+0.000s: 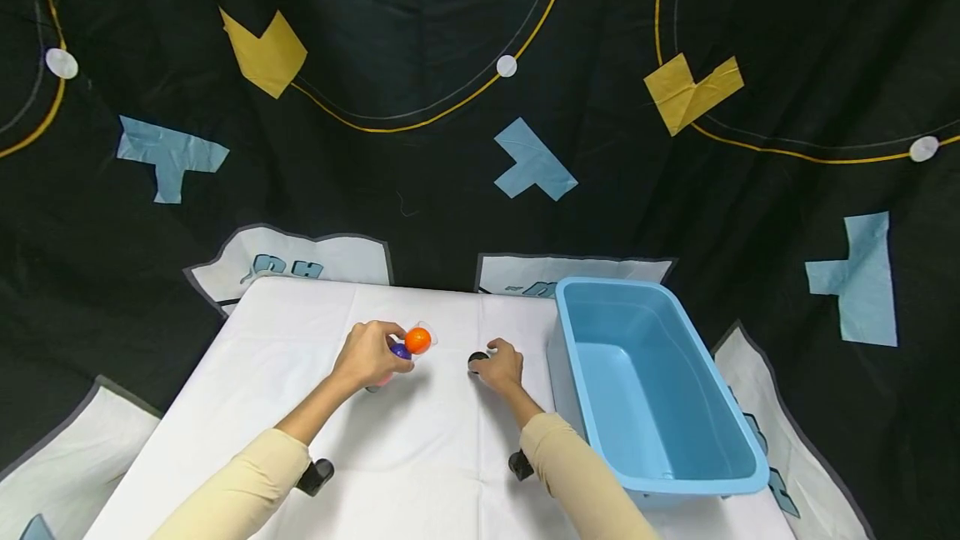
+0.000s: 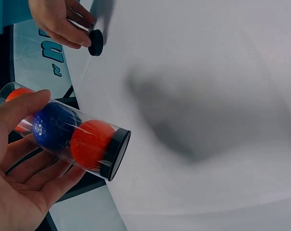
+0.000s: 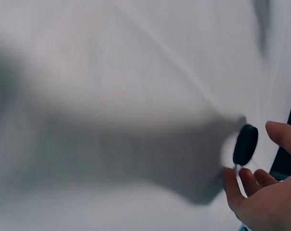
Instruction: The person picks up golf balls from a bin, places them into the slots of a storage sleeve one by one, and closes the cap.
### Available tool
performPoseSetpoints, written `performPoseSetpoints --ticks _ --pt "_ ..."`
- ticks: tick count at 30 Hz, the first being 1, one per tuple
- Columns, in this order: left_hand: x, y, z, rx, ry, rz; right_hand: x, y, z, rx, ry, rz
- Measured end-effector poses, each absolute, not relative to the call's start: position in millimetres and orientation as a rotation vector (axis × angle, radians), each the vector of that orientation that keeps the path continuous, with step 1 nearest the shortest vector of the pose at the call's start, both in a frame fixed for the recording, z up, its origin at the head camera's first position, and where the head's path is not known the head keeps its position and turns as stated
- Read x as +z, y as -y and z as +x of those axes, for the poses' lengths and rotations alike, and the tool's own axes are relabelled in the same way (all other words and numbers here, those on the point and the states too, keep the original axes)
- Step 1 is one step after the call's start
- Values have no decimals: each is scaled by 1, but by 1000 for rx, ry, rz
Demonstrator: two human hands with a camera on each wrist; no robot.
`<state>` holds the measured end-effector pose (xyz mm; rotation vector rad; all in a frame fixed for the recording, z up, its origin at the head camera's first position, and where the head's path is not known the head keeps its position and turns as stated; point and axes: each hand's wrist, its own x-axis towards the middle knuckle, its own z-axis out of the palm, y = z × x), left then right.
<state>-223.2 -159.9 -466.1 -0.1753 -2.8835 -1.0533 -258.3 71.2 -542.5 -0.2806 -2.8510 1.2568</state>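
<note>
Head view first: from where I stand, both forearms, in cream sleeves (image 1: 243, 469), reach forward over a table covered in white cloth (image 1: 427, 465). The left hand (image 1: 371, 354) is left of the table's middle, nearer its far edge than its near one, wrist bent slightly and fingers directed toward the right edge. It grips a clear plastic tube (image 2: 74, 126) holding coloured balls, thumb on one side and fingers wrapped along the other. The tube tilts in the air above the cloth, between the left hand's fingers and the middle of the table.

The right hand (image 1: 504, 367) angles in toward the far left corner, its fingers bent around a flat, round black disc (image 3: 245, 145) near the middle of the table. Thumb and fingertips stand apart about the disc; I cannot tell whether they pinch it, or whether it touches the cloth.

Left wrist view reveals what the hand mostly covers from above: a shiny blue ball (image 2: 54, 126) between two orange balls (image 2: 92, 144), and a black end cap (image 2: 117, 156) on the tube. Right wrist view gives the disc's thin profile, close to the fingertips. Only from the head is the whole light-blue plastic tub (image 1: 652, 390) visible, standing along the table's right edge; the left wrist catches just a corner.
</note>
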Motion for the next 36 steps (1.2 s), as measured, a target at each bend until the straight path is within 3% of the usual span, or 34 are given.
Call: performPoseSetpoints --ticks 19,28,36 --pt "-465 158 -224 -1074 2888 -168 -567 -69 -263 1190 2804 -292" --pt "-459 154 -226 -1077 2872 -195 -536 -62 -268 1223 2880 -374" --pt "-458 149 -228 -1073 2868 -204 -488 -51 -274 1185 3057 -179"
